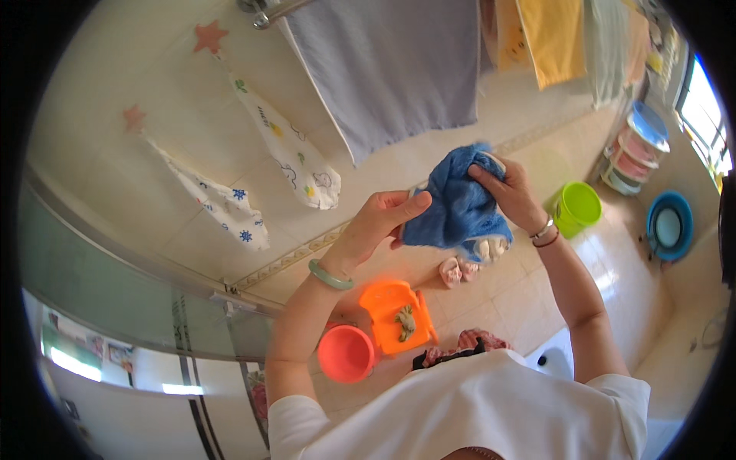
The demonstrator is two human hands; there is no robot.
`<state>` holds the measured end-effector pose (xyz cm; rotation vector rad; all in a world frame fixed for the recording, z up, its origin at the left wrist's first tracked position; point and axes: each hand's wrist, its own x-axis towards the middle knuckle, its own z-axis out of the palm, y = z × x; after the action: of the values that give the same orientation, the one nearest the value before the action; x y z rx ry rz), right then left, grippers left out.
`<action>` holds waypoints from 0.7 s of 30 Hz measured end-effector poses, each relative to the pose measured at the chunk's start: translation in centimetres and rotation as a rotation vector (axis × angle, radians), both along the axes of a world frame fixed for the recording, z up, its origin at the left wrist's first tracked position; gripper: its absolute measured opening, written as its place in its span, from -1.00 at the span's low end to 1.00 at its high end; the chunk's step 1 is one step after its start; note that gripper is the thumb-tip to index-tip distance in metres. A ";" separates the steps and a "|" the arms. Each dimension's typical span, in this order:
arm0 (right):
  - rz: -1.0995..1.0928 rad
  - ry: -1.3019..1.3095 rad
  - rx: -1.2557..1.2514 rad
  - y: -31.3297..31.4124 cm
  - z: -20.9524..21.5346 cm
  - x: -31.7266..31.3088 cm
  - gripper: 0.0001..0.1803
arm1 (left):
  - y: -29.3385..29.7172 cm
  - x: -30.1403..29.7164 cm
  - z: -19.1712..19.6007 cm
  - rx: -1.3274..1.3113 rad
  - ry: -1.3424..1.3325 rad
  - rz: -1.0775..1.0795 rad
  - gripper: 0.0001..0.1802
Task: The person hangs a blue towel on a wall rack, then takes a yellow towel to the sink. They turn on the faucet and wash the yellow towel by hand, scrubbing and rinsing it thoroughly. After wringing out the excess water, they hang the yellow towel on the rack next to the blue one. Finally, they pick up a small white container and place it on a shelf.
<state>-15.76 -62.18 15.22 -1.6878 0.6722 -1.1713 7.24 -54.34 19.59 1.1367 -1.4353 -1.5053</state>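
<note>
A crumpled blue fluffy cloth, with paler whitish parts at its edges, is stretched between my hands in front of the wall. My left hand grips its left side, thumb on top and the other fingers largely hidden behind. On the opposite side my right hand pinches the upper right part, its thumb pressed into the fabric. The cloth hangs in loose folds toward the lower right. Whether it is a towel or a garment, I cannot tell.
A grey-purple towel and a yellow towel hang above. Below stand an orange chair holding a small cloth, a red bucket and pink slippers. At right are a green bucket and blue basin.
</note>
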 end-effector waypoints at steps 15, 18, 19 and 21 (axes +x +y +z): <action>0.060 -0.316 -0.546 -8.6 14.2 -3.1 -0.75 | -2.0 -1.5 8.4 -0.715 -0.097 0.850 -0.82; -0.155 -0.325 -0.749 -12.0 17.7 -2.8 -0.73 | -3.9 -1.9 12.7 -0.884 0.095 0.803 -0.78; -0.319 -0.318 -1.047 -14.3 19.7 -2.8 -0.72 | -4.9 -3.0 15.0 -0.932 0.192 0.832 -0.78; -0.457 -0.310 -1.079 -14.9 22.3 -1.6 -0.69 | -5.9 -2.3 19.0 -1.041 0.241 0.841 -0.78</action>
<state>-17.39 -77.11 37.48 -2.1601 0.1994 -2.3414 4.93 -60.27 38.58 0.6807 -1.0835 -0.1954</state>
